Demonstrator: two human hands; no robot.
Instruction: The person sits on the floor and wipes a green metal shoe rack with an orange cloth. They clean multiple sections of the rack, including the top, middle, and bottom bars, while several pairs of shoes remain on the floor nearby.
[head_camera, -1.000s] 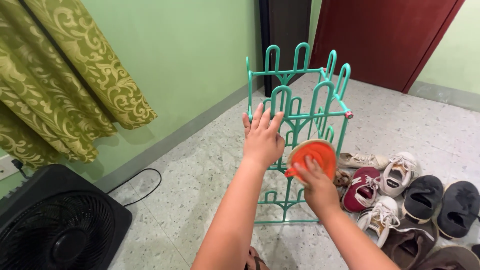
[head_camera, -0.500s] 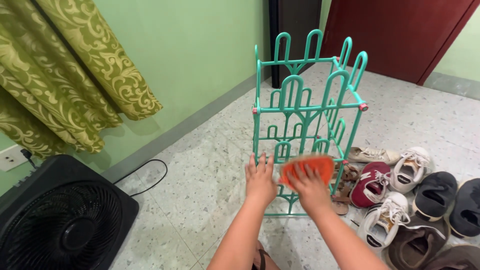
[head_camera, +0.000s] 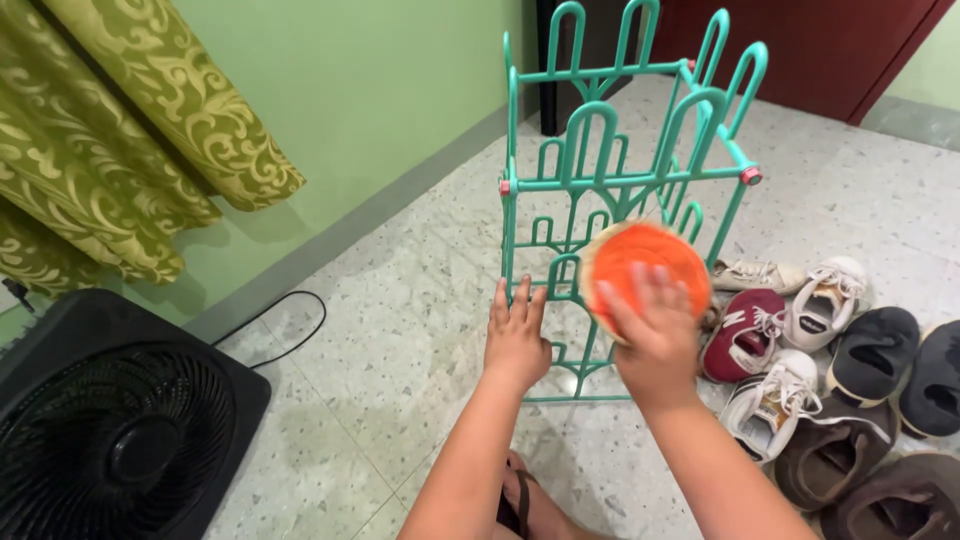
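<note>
Right hand (head_camera: 655, 335): grip pressed flat over an orange round sponge (head_camera: 640, 262), fingers spread across its face, holding it against the rack.
Left hand (head_camera: 516, 338): fingers straight and together, nothing held; fingertips rest on a lower bar at the rack's near left side.
Sponge: orange disc with a pale rim, at mid-height of the rack front, right of the left hand.
Rack: green plastic shoe rack (head_camera: 620, 150), upright on the floor, tiers of arched loops, pink caps at its joints.
Right of rack: shoes (head_camera: 830, 350) lying loose on the floor, white, red, dark grey and brown.
Near left: black box fan (head_camera: 110, 430), its cable (head_camera: 290, 335) trailing along the wall.
Far left: green patterned curtain (head_camera: 120, 130) against a green wall.
Floor: speckled terrazzo floor (head_camera: 400, 330).
Far right: dark red door (head_camera: 800, 40).
</note>
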